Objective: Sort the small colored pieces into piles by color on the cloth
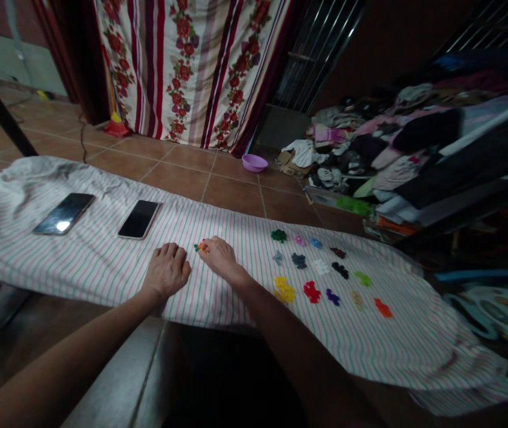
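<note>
From where I stand, the right hand (219, 257) is drawn narrow over the cloth-draped bench (218, 306), thumb and fingers bunched at a tiny cluster of green, orange and red pieces (197, 246). The cluster lies near the middle of the striped cover, partly hidden by those fingertips; I cannot tell whether they pinch it or only touch it. Just beside it, the left hand (168, 270) rests palm down, fingers bent; I cannot see whether anything is under it. Left of the hands lie a dark phone (140, 219) and, farther off, a second phone (65, 214) catching a bright reflection. To the right, small piles sit apart in rough rows, among them yellow pieces (284, 289), red pieces (311, 292) and dark green pieces (278, 235).
</note>
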### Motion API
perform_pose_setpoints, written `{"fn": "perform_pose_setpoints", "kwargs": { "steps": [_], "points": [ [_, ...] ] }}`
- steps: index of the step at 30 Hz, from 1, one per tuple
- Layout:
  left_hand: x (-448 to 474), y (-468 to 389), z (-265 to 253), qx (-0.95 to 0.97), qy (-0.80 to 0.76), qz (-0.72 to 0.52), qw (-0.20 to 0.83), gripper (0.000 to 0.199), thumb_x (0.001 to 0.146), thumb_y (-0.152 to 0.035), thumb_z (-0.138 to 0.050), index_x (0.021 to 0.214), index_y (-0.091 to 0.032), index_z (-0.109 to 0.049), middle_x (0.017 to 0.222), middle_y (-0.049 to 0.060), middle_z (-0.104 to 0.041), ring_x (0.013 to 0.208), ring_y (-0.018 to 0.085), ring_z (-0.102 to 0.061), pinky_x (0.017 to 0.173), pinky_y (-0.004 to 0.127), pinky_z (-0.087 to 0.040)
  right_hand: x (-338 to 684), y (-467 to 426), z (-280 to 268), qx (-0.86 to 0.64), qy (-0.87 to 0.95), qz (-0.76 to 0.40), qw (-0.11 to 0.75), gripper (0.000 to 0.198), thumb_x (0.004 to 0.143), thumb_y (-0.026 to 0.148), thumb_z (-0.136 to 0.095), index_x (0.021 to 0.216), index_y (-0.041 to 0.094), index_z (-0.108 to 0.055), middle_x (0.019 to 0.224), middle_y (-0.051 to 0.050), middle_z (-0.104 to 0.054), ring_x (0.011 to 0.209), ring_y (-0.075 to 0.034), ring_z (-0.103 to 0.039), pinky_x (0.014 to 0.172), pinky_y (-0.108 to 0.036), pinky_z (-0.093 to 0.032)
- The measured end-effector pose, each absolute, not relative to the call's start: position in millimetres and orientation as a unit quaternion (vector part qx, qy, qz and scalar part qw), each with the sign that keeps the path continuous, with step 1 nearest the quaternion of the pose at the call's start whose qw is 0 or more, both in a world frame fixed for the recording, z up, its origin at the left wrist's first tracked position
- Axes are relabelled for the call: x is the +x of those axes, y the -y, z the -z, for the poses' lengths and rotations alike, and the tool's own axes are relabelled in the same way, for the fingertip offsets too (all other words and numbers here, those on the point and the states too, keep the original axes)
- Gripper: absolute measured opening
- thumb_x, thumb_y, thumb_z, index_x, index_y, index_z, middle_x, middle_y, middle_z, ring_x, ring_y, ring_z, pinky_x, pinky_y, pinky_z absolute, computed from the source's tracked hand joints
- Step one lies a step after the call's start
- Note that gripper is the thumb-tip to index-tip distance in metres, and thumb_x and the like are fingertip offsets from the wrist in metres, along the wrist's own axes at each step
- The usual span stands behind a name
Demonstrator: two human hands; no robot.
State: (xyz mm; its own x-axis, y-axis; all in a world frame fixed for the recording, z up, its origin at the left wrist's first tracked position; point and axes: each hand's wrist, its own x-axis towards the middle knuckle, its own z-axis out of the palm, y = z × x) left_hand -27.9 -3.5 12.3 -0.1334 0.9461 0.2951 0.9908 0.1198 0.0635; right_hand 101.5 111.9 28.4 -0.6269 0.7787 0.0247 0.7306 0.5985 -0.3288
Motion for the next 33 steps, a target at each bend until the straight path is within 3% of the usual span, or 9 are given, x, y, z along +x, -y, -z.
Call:
{"fn": "perform_pose_setpoints", "kwargs": {
  "steps": [11,17,27,33],
  "points": [
    [-28.8,3.3,-13.4,-0.652,0.745,0.100,0.102,0.026,0.091,-0.031,-0.042,0.093,-0.016,-0.063,0.098,0.014,-0.064,0.099,0.031,-0.057,0.082,0.044,-0.041,124.2,-107.6,-16.4,-0.427,0.845,-0.235,0.221,0.011,0.087,0.020,-0.059,0.093,0.022,-0.068,0.092,-0.001,-0.071,0.081,-0.014,-0.062,0.075,-0.025,-0.045],
    [-29.0,4.8,-13.8,-0.650,0.748,0.086,0.098,0.028,0.091,-0.032,-0.040,0.096,-0.015,-0.063,0.101,0.014,-0.064,0.102,0.031,-0.058,0.085,0.043,-0.041,162.9,-106.4,-14.8,-0.429,0.820,-0.254,0.282,0.017,0.079,0.011,-0.058,0.090,0.021,-0.066,0.088,-0.001,-0.070,0.079,-0.015,-0.063,0.077,-0.026,-0.049],
    [-27.8,5.7,-17.7,-0.647,0.755,0.061,0.092,0.032,0.092,-0.034,-0.037,0.098,-0.015,-0.062,0.105,0.014,-0.064,0.104,0.031,-0.058,0.087,0.043,-0.041,277.1,-112.8,-12.4,-0.506,0.725,-0.239,0.403,0.023,0.080,0.035,-0.054,0.088,0.020,-0.069,0.075,-0.003,-0.067,0.064,-0.015,-0.061,0.063,-0.027,-0.050],
    [-28.4,6.0,-16.3,-0.644,0.758,0.044,0.090,0.033,0.093,-0.034,-0.035,0.100,-0.016,-0.062,0.108,0.014,-0.064,0.104,0.031,-0.058,0.086,0.043,-0.040,330.8,-102.8,-6.8,-0.547,0.735,-0.156,0.368,0.026,0.080,0.037,-0.052,0.087,0.021,-0.072,0.085,-0.007,-0.071,0.075,-0.019,-0.064,0.074,-0.033,-0.053]
  ]
}}
